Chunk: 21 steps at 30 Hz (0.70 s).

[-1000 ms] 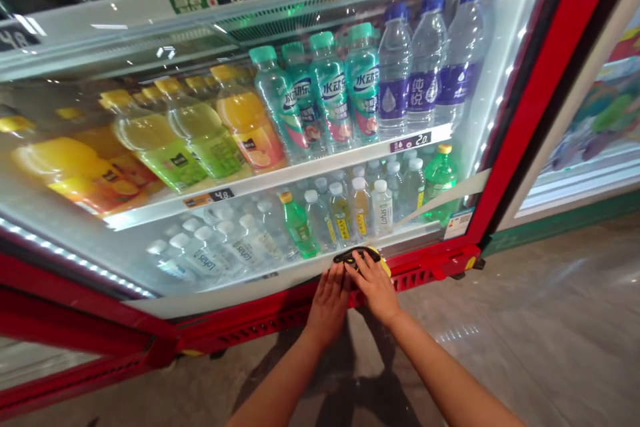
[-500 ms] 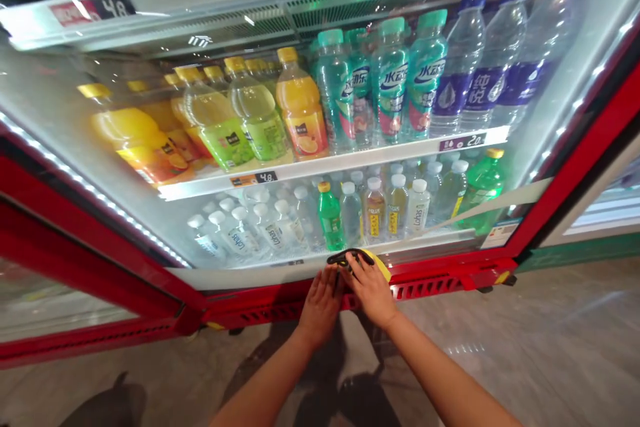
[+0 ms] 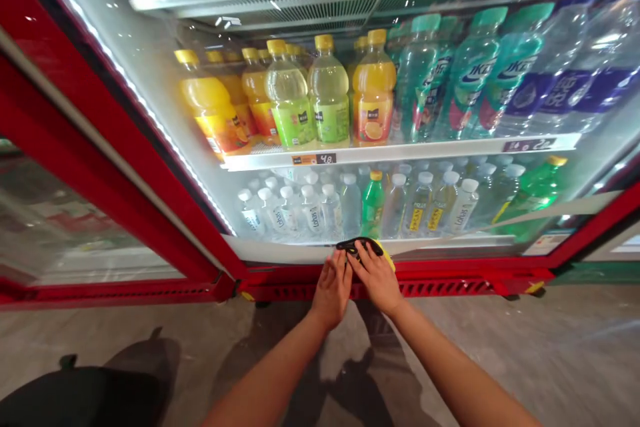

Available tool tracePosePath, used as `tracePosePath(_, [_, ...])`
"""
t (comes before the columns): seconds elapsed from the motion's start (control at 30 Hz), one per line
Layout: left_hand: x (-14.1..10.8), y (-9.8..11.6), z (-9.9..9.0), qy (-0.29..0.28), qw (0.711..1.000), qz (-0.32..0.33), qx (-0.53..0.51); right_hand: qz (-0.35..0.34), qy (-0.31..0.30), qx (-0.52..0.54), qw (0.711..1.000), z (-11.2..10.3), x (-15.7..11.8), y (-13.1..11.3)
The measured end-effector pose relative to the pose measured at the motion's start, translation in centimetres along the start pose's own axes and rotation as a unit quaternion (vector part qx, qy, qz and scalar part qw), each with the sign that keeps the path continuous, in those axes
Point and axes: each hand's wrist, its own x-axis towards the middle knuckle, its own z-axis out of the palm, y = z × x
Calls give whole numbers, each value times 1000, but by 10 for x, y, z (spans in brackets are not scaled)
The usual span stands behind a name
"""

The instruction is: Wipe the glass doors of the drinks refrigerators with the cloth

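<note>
A yellow cloth with a black edge (image 3: pixel 388 255) lies bunched against the bottom of the glass fridge door (image 3: pixel 300 252), just above the red base. My right hand (image 3: pixel 377 278) holds it there, fingers laid over the cloth. Close beside it, my left hand (image 3: pixel 332 288) has its fingers stretched out, their tips at the cloth's left edge. Part of the cloth is hidden under my fingers. Behind the glass, a green bottle with a yellow cap (image 3: pixel 373 203) stands right above the cloth.
Juice bottles (image 3: pixel 329 93), teal-capped bottles (image 3: pixel 470 73) and purple-labelled water bottles (image 3: pixel 560 90) fill the middle shelf. Small white-capped bottles (image 3: pixel 313 210) line the lower one. A vented red base (image 3: pixel 450 288) runs along the floor. A dark round object (image 3: pixel 80 397) is at lower left.
The view has swung left, so the fridge sits farther right in the picture. Both hands and the cloth have slid a little to the left along the glass relative to the bottles.
</note>
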Motion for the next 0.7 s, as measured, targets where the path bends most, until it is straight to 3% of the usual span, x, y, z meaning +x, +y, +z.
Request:
tracePosePath(0.13, [3,7,1,-1,1000,6,-11,-8,-11,-25,1000,-8,-10,12])
tracePosePath(0.27, [14,-16,-14,22,1000,8,-16,16,32,-26,999,-11,20,-2])
tracePosePath(0.43, [-18,-50,-11,-1,1000,-26,1,-33,15,-32,999,2,43,-39])
tracePosePath(0.57, [-42,-52,-3,-25,1000,-14,-3,-78,-29,-38,996,3,33,-43])
tracePosePath(0.7, [-40,-63,-9,6,999,-40,-7,-76,-25,-41,996,-2,51,-48])
